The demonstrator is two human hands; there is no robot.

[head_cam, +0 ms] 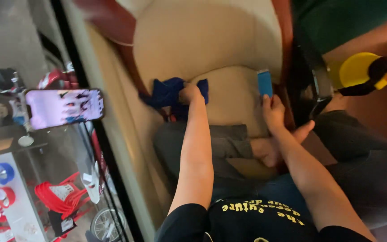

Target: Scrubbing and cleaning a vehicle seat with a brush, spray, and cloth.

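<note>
Head view, looking down at a seated person with legs crossed on a beige cushioned seat point(229, 40). Left hand point(189, 93) reaches forward, fingers closed on a crumpled blue cloth point(169, 92); cloth bunches out to both sides of the fingers and lies at the crease between seat back and seat pad. Right hand point(273, 112) rests on the seat pad, fingers extended; cannot tell whether the tips are together or apart. Just beyond the right fingers, touching or nearly so, a small blue rectangular block point(264, 83) stands at the seat's right edge beside the red-brown wooden frame point(285, 45). Bare foot point(274, 145) lies just behind the right wrist. Far left of the left fingers, a phone point(64, 107) with lit screen on a mount. Far right of the right fingers, a yellow round object point(357, 69).
</note>
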